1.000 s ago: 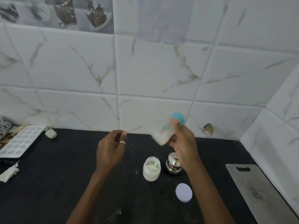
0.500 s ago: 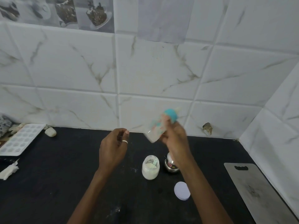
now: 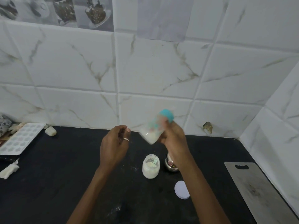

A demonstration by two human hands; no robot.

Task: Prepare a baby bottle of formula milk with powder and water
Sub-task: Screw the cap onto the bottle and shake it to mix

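My right hand (image 3: pixel 174 139) grips a clear baby bottle (image 3: pixel 152 130) with a teal cap, held tilted above the black counter, cap up and to the right; white milk fills its lower end and the bottle is motion-blurred. My left hand (image 3: pixel 114 145) hovers just left of it, fingers loosely curled, a ring on one finger, holding nothing. Below stands an open jar of white powder (image 3: pixel 151 167). Its white lid (image 3: pixel 181 189) lies flat on the counter to the right. A small steel pot (image 3: pixel 170 165) is partly hidden behind my right wrist.
A steel cutting board (image 3: pixel 258 191) lies at the right by the side wall. A white ice-cube tray (image 3: pixel 21 137), a pale lump (image 3: pixel 51 131) and crumpled white paper (image 3: pixel 8 171) sit at the left. Powder specks dot the black counter (image 3: pixel 56 183).
The bottle in my right hand has swung back and forth, blurred in every frame, ending slightly right and lower than half a second ago. My left hand stays nearly still.
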